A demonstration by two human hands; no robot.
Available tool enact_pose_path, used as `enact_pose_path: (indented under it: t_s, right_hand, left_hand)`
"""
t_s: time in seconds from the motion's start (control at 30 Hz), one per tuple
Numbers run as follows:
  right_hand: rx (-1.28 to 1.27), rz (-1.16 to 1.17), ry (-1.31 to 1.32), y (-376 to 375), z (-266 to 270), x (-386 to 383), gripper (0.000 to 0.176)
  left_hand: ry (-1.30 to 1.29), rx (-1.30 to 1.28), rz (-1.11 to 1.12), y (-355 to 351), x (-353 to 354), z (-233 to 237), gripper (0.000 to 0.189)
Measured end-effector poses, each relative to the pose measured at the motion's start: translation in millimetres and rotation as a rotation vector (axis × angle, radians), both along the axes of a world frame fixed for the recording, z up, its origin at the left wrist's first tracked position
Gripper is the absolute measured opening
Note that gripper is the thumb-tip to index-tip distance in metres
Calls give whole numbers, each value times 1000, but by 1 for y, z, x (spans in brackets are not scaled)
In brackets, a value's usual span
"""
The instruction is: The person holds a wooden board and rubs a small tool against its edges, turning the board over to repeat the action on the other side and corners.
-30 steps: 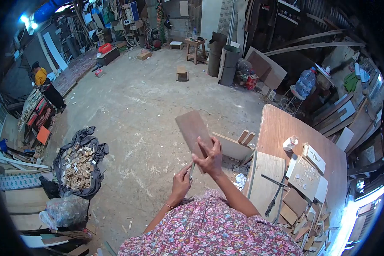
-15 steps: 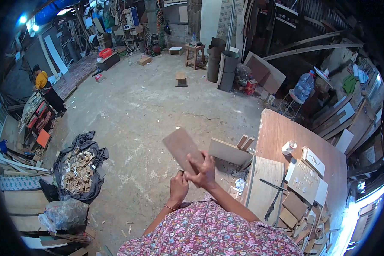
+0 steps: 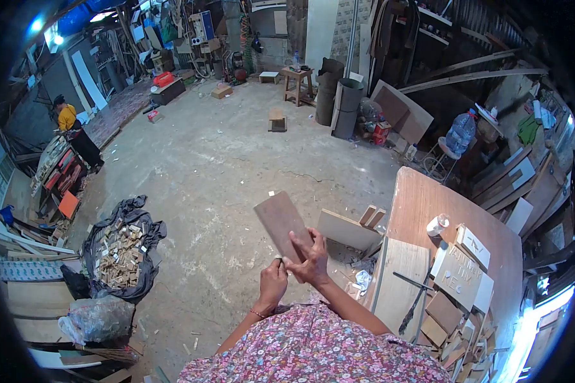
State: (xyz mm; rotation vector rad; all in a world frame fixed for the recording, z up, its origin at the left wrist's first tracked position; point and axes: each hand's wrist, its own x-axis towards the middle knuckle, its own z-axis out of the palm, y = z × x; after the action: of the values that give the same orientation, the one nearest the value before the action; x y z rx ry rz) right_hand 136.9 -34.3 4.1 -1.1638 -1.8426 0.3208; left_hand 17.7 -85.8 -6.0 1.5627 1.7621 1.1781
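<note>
- Right hand clamps the brown board near its lower end, long axis slanting up-left, away from the body.
- Left hand, curled closed, meets the near-left edge; its grip's contents can't be told.

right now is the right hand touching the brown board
Touching. The head view shows the right hand at the lower end of the brown board, its fingers lying across the board's face.
</note>
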Motion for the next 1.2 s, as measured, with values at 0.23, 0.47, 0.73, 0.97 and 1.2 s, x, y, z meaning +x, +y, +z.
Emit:
enact_pose_path:
  t_s: [0.23,0.47,0.73,0.97,1.2]
  right_hand:
    - [-3,-156,148,25,-3,7,61]
    - [46,-31,60,10,-5,6,63]
    - [-8,-51,118,8,-11,4,62]
    - [-35,-64,298,26,-12,7,61]
    - [53,63,39,-5,-3,5,61]
  left_hand:
    - [-70,-106,-59,-9,8,4,15]
    - [-189,84,-27,2,6,-11,24]
    - [-492,-243,-79,0,4,-1,28]
    - [-711,-331,-114,-5,5,4,20]
    - [-722,-386,-84,2,0,2,26]
